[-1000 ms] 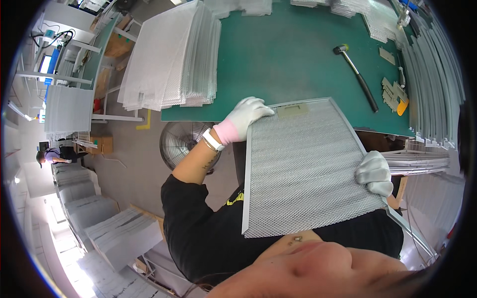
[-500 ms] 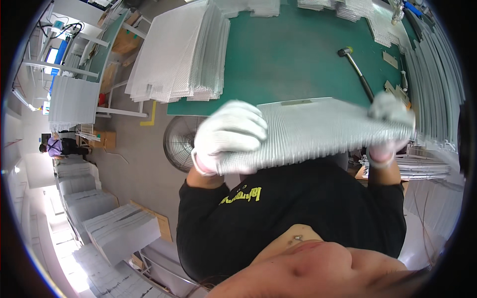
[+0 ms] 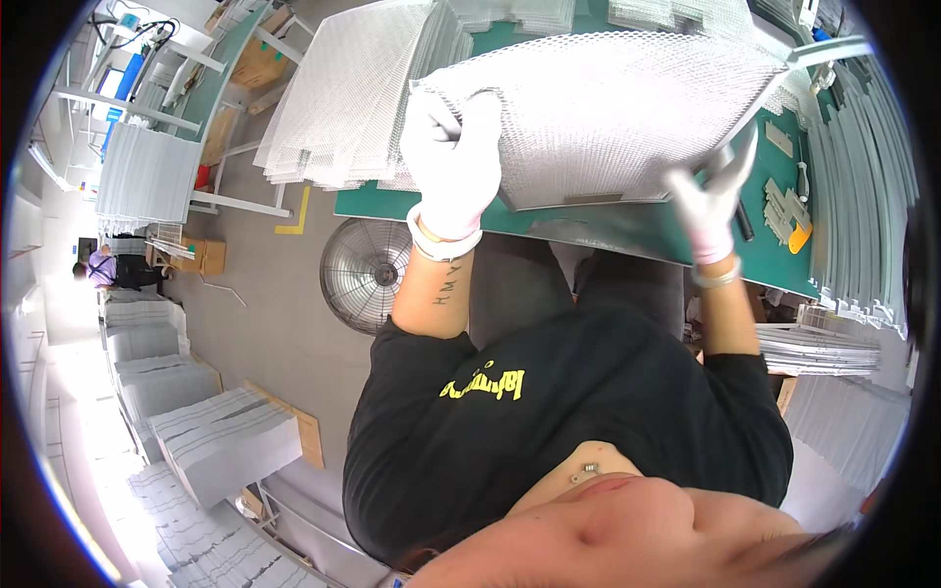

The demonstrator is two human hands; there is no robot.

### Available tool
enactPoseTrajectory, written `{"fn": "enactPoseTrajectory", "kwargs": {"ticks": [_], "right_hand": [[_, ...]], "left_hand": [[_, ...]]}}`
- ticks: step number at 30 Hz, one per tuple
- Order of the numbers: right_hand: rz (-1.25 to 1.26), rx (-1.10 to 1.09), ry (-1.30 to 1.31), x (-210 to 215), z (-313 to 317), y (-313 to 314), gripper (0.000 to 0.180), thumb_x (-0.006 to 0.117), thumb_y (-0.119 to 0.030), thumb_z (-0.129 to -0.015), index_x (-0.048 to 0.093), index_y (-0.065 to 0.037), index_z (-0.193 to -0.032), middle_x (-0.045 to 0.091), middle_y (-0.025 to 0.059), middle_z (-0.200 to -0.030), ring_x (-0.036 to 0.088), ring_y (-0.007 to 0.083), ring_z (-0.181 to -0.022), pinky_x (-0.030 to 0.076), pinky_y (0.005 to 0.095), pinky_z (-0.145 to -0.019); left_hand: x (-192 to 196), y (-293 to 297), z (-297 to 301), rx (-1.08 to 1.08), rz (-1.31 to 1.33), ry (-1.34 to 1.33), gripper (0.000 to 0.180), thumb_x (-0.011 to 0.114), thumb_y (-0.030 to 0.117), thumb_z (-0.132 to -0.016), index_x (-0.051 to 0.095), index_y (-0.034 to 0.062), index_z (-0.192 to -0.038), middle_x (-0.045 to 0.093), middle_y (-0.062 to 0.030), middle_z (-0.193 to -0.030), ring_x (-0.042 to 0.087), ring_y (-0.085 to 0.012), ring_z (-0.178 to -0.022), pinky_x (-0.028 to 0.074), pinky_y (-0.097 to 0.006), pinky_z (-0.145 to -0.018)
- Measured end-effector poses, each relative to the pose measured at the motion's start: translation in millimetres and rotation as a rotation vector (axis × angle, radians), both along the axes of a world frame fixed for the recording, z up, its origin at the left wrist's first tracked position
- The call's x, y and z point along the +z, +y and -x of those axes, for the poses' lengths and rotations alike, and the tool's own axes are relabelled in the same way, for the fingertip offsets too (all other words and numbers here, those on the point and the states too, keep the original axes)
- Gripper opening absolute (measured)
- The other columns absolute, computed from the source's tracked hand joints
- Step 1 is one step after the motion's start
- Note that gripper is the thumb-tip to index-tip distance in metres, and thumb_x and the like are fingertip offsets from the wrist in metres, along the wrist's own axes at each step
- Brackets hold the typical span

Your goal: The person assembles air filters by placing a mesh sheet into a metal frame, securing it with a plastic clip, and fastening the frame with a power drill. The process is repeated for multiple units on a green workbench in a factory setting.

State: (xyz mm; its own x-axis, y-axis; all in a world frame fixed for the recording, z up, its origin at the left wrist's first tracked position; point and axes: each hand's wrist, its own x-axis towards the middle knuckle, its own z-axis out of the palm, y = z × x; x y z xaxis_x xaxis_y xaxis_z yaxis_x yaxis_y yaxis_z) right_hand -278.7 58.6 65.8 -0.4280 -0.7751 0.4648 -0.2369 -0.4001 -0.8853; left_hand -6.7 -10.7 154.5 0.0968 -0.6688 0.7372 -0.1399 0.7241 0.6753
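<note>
A silvery expanded-metal mesh sheet (image 3: 608,108) is raised at a tilt over the green table. My left hand (image 3: 456,162), in a white glove, grips its left edge with the fingers closed. My right hand (image 3: 714,201), also gloved and slightly blurred, is beside the sheet's lower right edge. Its thumb and fingers are spread apart, and I see nothing between them. A narrow grey metal strip (image 3: 831,51) juts out from the sheet's upper right corner. Of the hammer, only part of the dark handle (image 3: 745,223) shows, close to my right hand.
A stack of mesh sheets (image 3: 343,88) covers the left of the green table (image 3: 377,202). Small metal plates (image 3: 784,211) and a screwdriver (image 3: 803,181) lie at the right, near upright grey strips (image 3: 863,186). A floor fan (image 3: 363,274) stands left of me. Another person (image 3: 127,269) is far left.
The mesh sheet has gone from near my body up and forward over the table, now showing its broad face. My right hand has come off its right end, and the hammer is mostly covered.
</note>
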Motion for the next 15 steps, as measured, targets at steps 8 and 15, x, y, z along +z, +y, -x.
{"fn": "enactPoseTrajectory", "kwargs": {"ticks": [8,15], "right_hand": [[0.247,0.032,-0.047,71,45,-31,0.024,0.058,-0.016,-0.104,0.061,0.001,-0.120,0.066,0.0047,-0.113,0.059,0.0111,-0.102,0.046,0.0269,-0.095],[0.300,-0.151,-0.185,83,15,-26,0.058,0.070,0.010,-0.085,0.051,-0.001,-0.139,0.060,-0.0015,-0.100,0.051,0.0048,-0.083,0.045,0.0191,-0.075]], "left_hand": [[8,11,5,-0.045,0.140,-0.069,0.022,0.061,-0.005,-0.089,0.043,0.0049,-0.082,0.059,-0.0072,-0.087,0.051,-0.0126,-0.074,0.043,-0.026,-0.069],[4,10,8,0.021,0.086,-0.117,0.019,0.060,-0.007,-0.088,0.047,0.0052,-0.084,0.059,-0.0066,-0.091,0.051,-0.0132,-0.078,0.044,-0.026,-0.073]]}}
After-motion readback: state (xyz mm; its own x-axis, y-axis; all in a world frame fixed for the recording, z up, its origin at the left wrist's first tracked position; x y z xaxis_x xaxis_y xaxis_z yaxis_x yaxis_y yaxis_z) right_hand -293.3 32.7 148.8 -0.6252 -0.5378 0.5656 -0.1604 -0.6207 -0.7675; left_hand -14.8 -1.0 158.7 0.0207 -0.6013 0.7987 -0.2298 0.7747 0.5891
